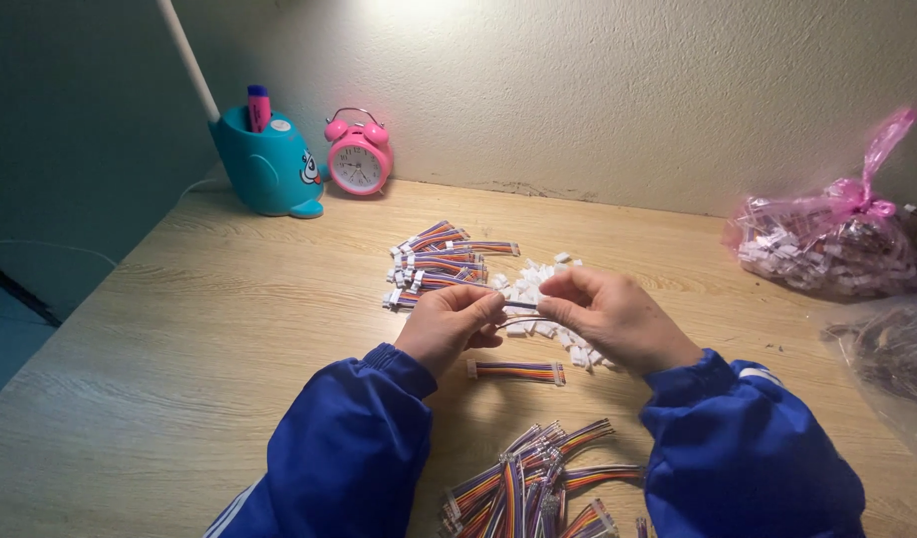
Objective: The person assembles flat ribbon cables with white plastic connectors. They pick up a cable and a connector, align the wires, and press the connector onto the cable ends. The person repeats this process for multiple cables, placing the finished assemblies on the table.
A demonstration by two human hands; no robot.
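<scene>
Loose ribbon cables lie heaped nearest me, between my blue sleeves.
Above them, my left hand and right hand are both closed in a pinch on one short wire lead, held just over the wooden table beside the white connector pile.

A single view, from a camera worn on the head, looks steeply down and forward across the tabletop toward the wall at 12 o'clock. It sits close: both sleeves enter from 6 o'clock and fill the lower edge, the hands meeting near centre. The lamp base stands at 10 o'clock, a pink bag at 2 o'clock.
</scene>
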